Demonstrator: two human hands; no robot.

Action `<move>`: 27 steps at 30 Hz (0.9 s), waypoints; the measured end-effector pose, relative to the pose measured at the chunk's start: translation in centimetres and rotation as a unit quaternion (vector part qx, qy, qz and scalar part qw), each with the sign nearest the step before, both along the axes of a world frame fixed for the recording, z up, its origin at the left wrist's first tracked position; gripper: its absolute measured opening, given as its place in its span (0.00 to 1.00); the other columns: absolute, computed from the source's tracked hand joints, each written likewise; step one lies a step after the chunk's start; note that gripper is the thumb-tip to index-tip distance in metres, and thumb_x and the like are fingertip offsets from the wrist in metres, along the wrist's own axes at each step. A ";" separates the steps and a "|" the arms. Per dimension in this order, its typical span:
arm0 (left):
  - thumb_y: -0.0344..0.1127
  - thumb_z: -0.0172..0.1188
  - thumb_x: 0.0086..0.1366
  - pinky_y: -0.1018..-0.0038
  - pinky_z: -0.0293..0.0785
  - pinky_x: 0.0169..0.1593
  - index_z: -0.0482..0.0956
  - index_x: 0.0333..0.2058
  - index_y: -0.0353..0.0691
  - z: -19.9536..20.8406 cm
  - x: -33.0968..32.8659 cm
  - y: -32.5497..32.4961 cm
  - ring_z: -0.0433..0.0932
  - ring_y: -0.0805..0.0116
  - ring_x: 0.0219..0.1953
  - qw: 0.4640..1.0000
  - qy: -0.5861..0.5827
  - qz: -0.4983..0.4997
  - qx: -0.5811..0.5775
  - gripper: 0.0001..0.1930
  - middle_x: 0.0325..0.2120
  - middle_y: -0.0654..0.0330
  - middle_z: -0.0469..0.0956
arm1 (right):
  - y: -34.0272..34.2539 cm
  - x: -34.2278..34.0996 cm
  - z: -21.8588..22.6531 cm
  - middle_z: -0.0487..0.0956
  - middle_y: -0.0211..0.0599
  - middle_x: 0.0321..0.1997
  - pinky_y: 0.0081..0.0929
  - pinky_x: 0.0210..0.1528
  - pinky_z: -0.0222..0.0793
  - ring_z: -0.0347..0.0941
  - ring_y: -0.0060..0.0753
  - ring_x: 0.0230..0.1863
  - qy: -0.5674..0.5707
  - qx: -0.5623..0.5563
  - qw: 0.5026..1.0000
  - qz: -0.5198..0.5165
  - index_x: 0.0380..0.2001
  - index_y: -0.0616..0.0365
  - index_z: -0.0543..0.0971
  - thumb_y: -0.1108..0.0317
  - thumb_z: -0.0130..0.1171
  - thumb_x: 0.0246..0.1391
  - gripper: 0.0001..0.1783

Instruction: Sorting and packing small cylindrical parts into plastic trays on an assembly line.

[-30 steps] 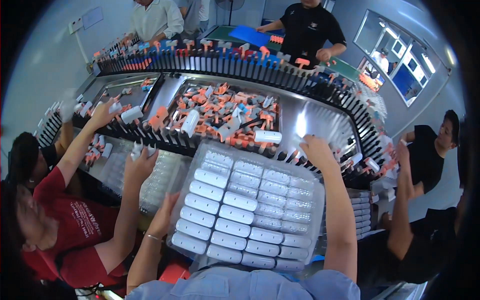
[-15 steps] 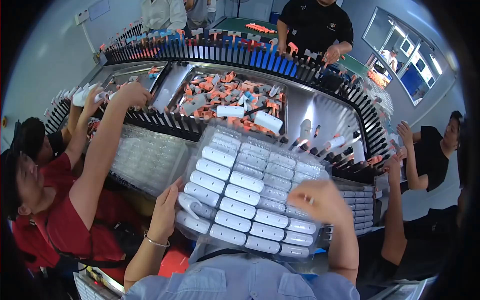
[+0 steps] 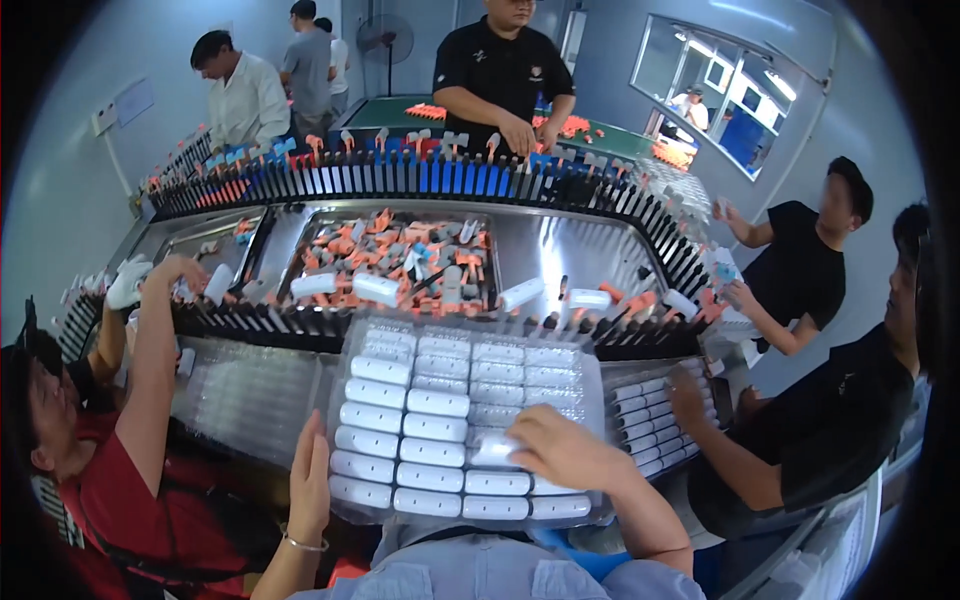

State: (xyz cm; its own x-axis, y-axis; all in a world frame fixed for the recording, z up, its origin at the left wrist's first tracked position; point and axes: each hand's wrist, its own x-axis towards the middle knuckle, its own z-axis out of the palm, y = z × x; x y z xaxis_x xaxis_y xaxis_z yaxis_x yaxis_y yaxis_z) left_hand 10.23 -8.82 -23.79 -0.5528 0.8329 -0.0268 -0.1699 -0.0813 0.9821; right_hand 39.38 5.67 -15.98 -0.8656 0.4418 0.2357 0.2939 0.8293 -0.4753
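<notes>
A clear plastic blister tray (image 3: 395, 332) lies tilted in front of my body. White rounded casings (image 3: 436, 428) fill much of its two left columns and the near ends of the two right ones; the far pockets hold none. My left hand (image 3: 311, 475), with a bracelet on its wrist, is at the tray's left edge, fingers along the rim and partly hidden. Over the third column, my right hand (image 3: 562, 446) is closed on a white casing (image 3: 490, 450), slightly blurred, at a pocket above the nearer casings.
Beyond the tray is a metal worktable (image 3: 560, 240) bordered by upright black pegs. A metal bin (image 3: 487, 240) there holds orange and grey parts. Loose white casings (image 3: 376, 289) lie nearby. Co-workers reach in from the left (image 3: 147, 390) and right (image 3: 770, 440). Another casing tray (image 3: 655, 420) stands at right.
My view has swung up, bringing more of the room into sight. My right hand has come down onto the third column with a casing. A handled white piece at the tray's near left no longer shows.
</notes>
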 end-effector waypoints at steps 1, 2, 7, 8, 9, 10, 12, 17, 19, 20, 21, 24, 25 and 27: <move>0.36 0.48 0.63 0.73 0.59 0.54 0.64 0.53 0.35 0.5 -0.3 -0.3 0.65 0.63 0.51 0.987 0.163 0.006 0.004 0.21 0.49 0.53 0.67 | 0.9 1.0 0.9 0.72 0.48 0.38 0.33 0.41 0.67 0.70 0.47 0.38 0.019 0.015 0.999 -0.044 0.36 0.65 0.72 0.65 0.55 0.50 0.14; 0.33 0.52 0.59 0.71 0.60 0.54 0.67 0.51 0.34 1.1 -1.0 -0.8 0.64 0.60 0.53 0.946 0.324 0.017 0.004 0.21 0.50 0.51 0.66 | 1.4 1.8 1.9 0.74 0.48 0.35 0.32 0.37 0.68 0.72 0.44 0.33 0.021 -0.038 0.987 -0.152 0.37 0.65 0.71 0.66 0.55 0.49 0.15; 0.34 0.66 0.43 0.68 0.67 0.44 0.81 0.33 0.46 4.8 -2.1 -1.4 0.68 0.57 0.41 0.850 0.510 -0.132 0.017 0.14 0.39 0.54 0.69 | 8.2 7.0 0.7 0.72 0.44 0.20 0.26 0.25 0.64 0.69 0.29 0.20 0.138 0.057 0.889 -0.433 0.28 0.67 0.71 0.68 0.53 0.51 0.10; 0.36 0.68 0.41 0.68 0.67 0.44 0.81 0.33 0.46 5.5 -2.1 -1.0 0.68 0.57 0.41 0.826 0.544 -0.150 0.016 0.16 0.38 0.55 0.69 | 10.0 8.6 -0.5 0.73 0.45 0.20 0.27 0.25 0.65 0.71 0.31 0.21 0.133 0.078 0.877 -0.455 0.28 0.68 0.72 0.67 0.53 0.51 0.11; 0.38 0.69 0.39 0.68 0.67 0.43 0.81 0.33 0.47 6.2 -2.2 -0.8 0.67 0.58 0.40 0.799 0.578 -0.165 0.010 0.18 0.37 0.55 0.69 | 11.5 9.5 -1.6 0.73 0.46 0.20 0.28 0.25 0.66 0.72 0.32 0.21 0.130 0.096 0.866 -0.473 0.27 0.68 0.72 0.66 0.54 0.51 0.12; 0.38 0.69 0.39 0.68 0.67 0.43 0.81 0.33 0.47 6.8 -2.3 -0.7 0.67 0.58 0.40 0.799 0.579 -0.162 0.005 0.18 0.37 0.55 0.69 | 12.5 9.0 -1.3 0.75 0.52 0.21 0.35 0.26 0.68 0.75 0.48 0.24 0.136 0.051 0.857 -0.494 0.24 0.68 0.74 0.60 0.50 0.51 0.18; 0.39 0.70 0.39 0.69 0.67 0.43 0.80 0.33 0.48 7.7 -2.2 -0.6 0.67 0.58 0.39 0.774 0.592 -0.226 0.000 0.18 0.35 0.57 0.68 | 13.6 7.4 -1.0 0.75 0.53 0.21 0.35 0.26 0.69 0.75 0.48 0.22 0.114 -0.006 0.859 -0.499 0.23 0.69 0.74 0.60 0.49 0.51 0.19; 0.38 0.69 0.40 0.69 0.65 0.44 0.78 0.33 0.47 8.5 -1.5 -0.6 0.67 0.57 0.39 0.761 0.583 -0.284 -0.025 0.18 0.33 0.59 0.67 | 17.9 2.9 -2.5 0.75 0.57 0.22 0.43 0.32 0.70 0.74 0.55 0.26 0.058 0.052 0.843 -0.532 0.28 0.71 0.74 0.59 0.49 0.49 0.20; 0.37 0.69 0.40 0.69 0.65 0.45 0.77 0.33 0.47 8.4 -1.3 -0.6 0.67 0.57 0.39 0.754 0.597 -0.271 -0.035 0.18 0.34 0.59 0.67 | 19.9 0.6 -3.4 0.75 0.59 0.24 0.45 0.33 0.69 0.73 0.60 0.30 0.027 0.019 0.858 -0.513 0.27 0.70 0.74 0.58 0.51 0.48 0.20; 0.37 0.69 0.40 0.69 0.65 0.45 0.77 0.33 0.47 8.4 -1.2 -0.5 0.67 0.57 0.39 0.752 0.598 -0.275 -0.033 0.18 0.34 0.59 0.67 | 21.1 0.1 -4.4 0.75 0.58 0.24 0.44 0.33 0.70 0.73 0.58 0.30 -0.004 0.091 0.878 -0.471 0.26 0.68 0.75 0.60 0.52 0.47 0.17; 0.37 0.69 0.39 0.69 0.65 0.45 0.77 0.33 0.47 8.3 -1.1 -0.4 0.67 0.57 0.39 0.753 0.592 -0.285 -0.030 0.18 0.34 0.59 0.67 | 22.1 -0.3 -5.4 0.76 0.56 0.25 0.42 0.33 0.70 0.74 0.56 0.29 -0.036 0.164 0.889 -0.425 0.26 0.67 0.76 0.62 0.54 0.45 0.15; 0.36 0.69 0.38 0.69 0.65 0.44 0.77 0.32 0.47 8.0 -1.4 -0.6 0.66 0.58 0.40 0.739 0.606 -0.288 -0.057 0.18 0.35 0.59 0.66 | 18.3 -6.8 -0.9 0.77 0.45 0.24 0.36 0.32 0.74 0.77 0.43 0.30 -0.201 0.184 0.902 -0.335 0.23 0.62 0.79 0.69 0.55 0.41 0.07; 0.36 0.69 0.38 0.69 0.65 0.44 0.77 0.31 0.47 8.3 -1.2 -0.5 0.66 0.58 0.40 0.740 0.604 -0.292 -0.055 0.17 0.35 0.59 0.66 | 18.7 -6.6 -2.3 0.77 0.47 0.25 0.38 0.33 0.73 0.76 0.47 0.30 -0.172 0.179 0.900 -0.358 0.22 0.63 0.78 0.68 0.55 0.42 0.09; 0.35 0.69 0.38 0.68 0.64 0.44 0.77 0.30 0.47 8.1 -1.1 -0.4 0.66 0.58 0.40 0.749 0.592 -0.293 -0.051 0.16 0.35 0.59 0.66 | 19.7 -7.1 -4.4 0.77 0.53 0.24 0.42 0.35 0.71 0.74 0.55 0.28 -0.058 0.100 0.903 -0.414 0.21 0.68 0.77 0.63 0.51 0.46 0.16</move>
